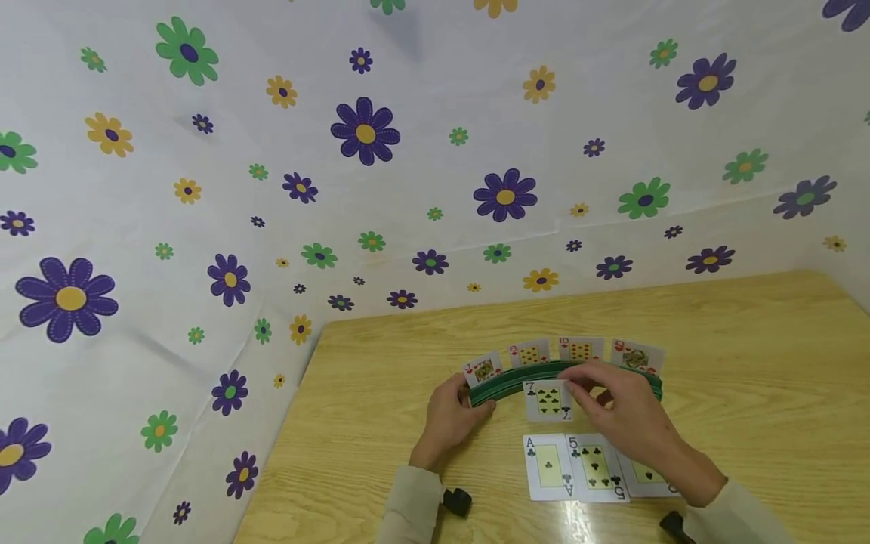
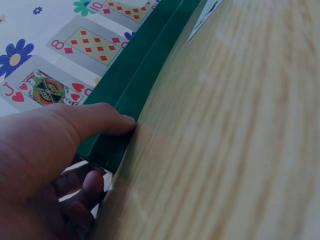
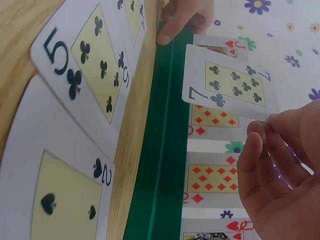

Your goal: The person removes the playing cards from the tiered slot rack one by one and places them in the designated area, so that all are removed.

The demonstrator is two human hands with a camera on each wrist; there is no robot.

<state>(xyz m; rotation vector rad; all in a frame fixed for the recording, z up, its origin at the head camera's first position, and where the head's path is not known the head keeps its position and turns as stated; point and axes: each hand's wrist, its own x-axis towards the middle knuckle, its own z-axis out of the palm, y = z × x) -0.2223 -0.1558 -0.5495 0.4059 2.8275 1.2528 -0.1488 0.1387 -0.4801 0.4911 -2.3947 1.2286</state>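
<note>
My left hand (image 1: pixel 451 415) grips the left end of a curved green card holder (image 1: pixel 499 387); its thumb (image 2: pixel 112 120) lies along the front. The seven of clubs (image 1: pixel 547 400) is pinched by one corner between thumb and fingers of my right hand (image 1: pixel 621 404), and it overlaps the holder's front in the head view. Upright in the holder stand the jack of hearts (image 2: pixel 47 87), eight of diamonds (image 2: pixel 92 46), ten of diamonds (image 3: pixel 212 178) and a red queen (image 1: pixel 637 355). Face up before it lie the ace of clubs (image 1: pixel 547 468), five of clubs (image 1: pixel 596 468) and two of spades (image 3: pixel 55 190).
The wooden table (image 1: pixel 367 393) ends at a white cloth wall (image 1: pixel 435 136) with printed flowers, behind and on the left. A black wrist mount (image 1: pixel 458 502) sits by the left sleeve, another black piece (image 1: pixel 676 527) by the right. My right forearm partly covers the two of spades in the head view.
</note>
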